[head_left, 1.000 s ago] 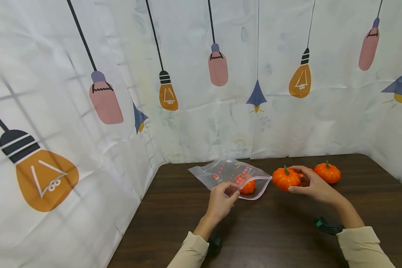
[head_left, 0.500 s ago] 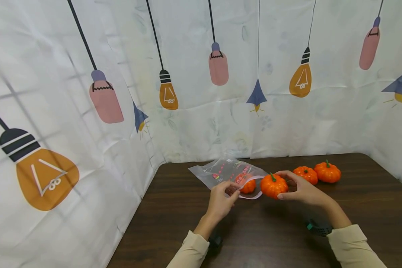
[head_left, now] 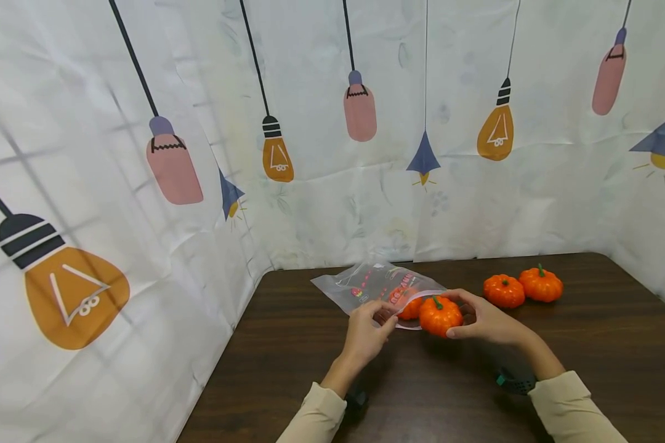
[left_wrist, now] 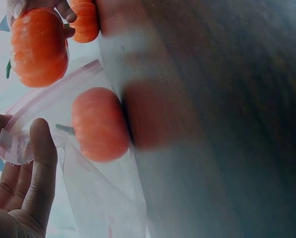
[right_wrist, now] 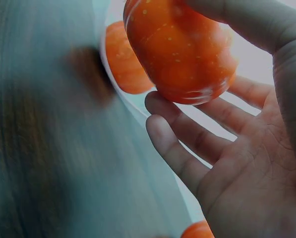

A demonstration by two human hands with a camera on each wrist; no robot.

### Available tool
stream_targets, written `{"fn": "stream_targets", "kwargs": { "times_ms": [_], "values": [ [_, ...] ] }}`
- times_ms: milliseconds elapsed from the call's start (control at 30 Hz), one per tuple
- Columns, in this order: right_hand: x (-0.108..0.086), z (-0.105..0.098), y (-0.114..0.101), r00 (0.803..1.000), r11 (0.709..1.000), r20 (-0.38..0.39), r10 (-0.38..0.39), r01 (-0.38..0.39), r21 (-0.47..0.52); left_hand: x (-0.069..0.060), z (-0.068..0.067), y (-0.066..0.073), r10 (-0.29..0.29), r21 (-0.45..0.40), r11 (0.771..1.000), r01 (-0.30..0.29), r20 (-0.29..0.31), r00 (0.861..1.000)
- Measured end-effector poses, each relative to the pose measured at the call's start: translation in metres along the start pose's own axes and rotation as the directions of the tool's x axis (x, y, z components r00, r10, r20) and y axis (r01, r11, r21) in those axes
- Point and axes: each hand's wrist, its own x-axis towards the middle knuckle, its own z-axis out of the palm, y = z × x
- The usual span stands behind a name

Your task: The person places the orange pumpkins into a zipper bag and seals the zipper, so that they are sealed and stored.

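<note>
A clear zip bag [head_left: 351,286] with pink print lies on the table, its mouth facing right. My left hand [head_left: 364,329] pinches the bag's edge near the opening; the left wrist view shows the plastic between thumb and fingers. Inside the bag sits one small orange pumpkin [left_wrist: 100,124]. My right hand [head_left: 486,319] grips another orange pumpkin [head_left: 440,316] with a green stem, held just in front of the bag's mouth. In the right wrist view the thumb and fingers hold this pumpkin [right_wrist: 180,49] from its sides, with the bagged one behind it.
Two more orange pumpkins, one nearer [head_left: 503,291] and one farther right [head_left: 541,284], stand on the dark wooden table [head_left: 443,387] toward its back right. A white curtain [head_left: 321,215] printed with lamps hangs behind and to the left.
My right hand has moved left and slightly down with its pumpkin, from right of the bag to its mouth. My left hand keeps its pinch on the bag in the same place.
</note>
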Motion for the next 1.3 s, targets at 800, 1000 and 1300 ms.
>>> {"fn": "stream_targets", "kwargs": {
  "times_ms": [800,1000,1300],
  "values": [
    [0.012,0.025,0.001,0.997,0.998,0.054,-0.053,0.051,0.035,-0.003,0.006,0.002,0.027,-0.005,1.000,-0.027,0.011,1.000],
    [0.014,0.030,0.002,0.998,0.998,0.041,-0.041,0.038,0.057,-0.004,0.007,0.004,0.055,-0.011,0.998,-0.055,0.020,0.998],
    [0.018,0.037,-0.003,0.999,1.000,-0.031,0.015,-0.014,0.015,-0.004,0.011,0.003,0.076,0.008,0.997,-0.076,0.030,0.997]
  ]
}}
